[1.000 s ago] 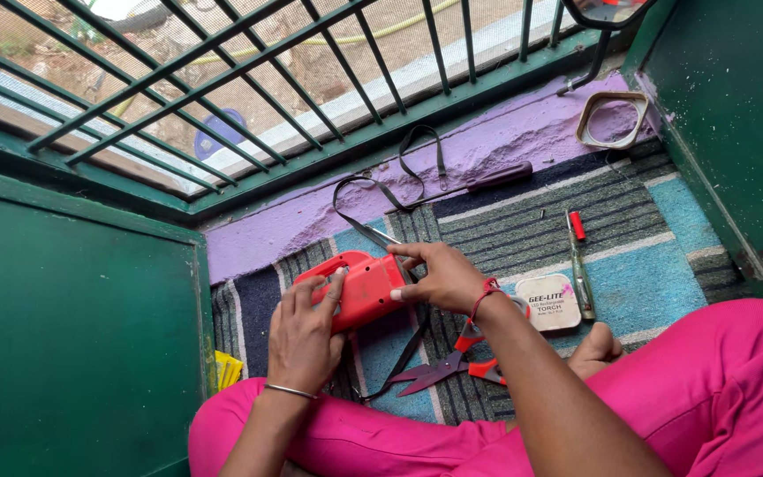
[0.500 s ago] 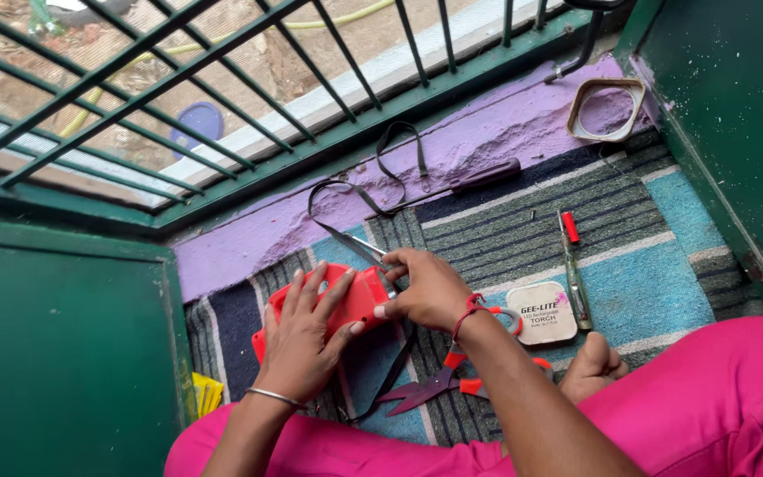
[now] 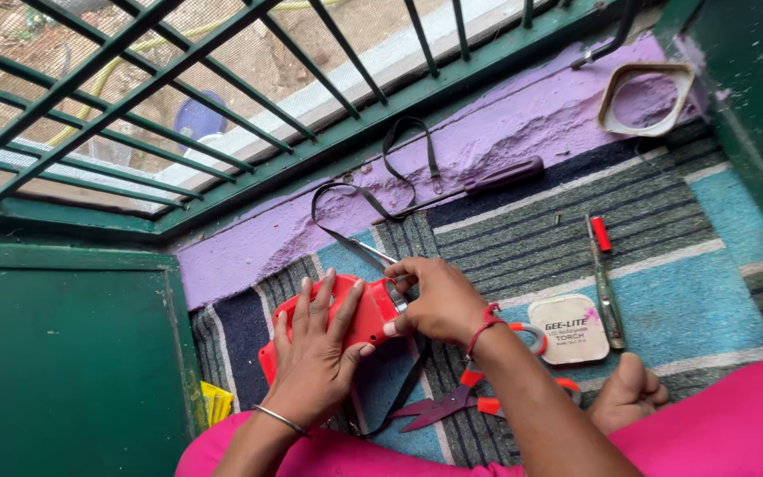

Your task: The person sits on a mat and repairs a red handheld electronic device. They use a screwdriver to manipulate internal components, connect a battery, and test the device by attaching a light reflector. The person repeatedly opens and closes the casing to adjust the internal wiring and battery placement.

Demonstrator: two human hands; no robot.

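Red torch casing held flat on the striped mat, both hands engaged at its end.

We find the striped mat [image 3: 664,291] uneven and soft, so the red casing [image 3: 355,322] resting on it could rock under pressure. Our left hand [image 3: 315,353] lies spread on top of the casing, pressing it down; our right hand [image 3: 439,300] is pinched at its right end, where the black strap [image 3: 373,199] enters, though what the fingertips grip we cannot tell. We judge a slip there could jerk the strap or loosen a small part into the mat's weave. The scissors [image 3: 470,397] lie under the right forearm, blades near the leg: a cut risk. The screwdriver [image 3: 605,283] and red cap [image 3: 601,234] lie apart.
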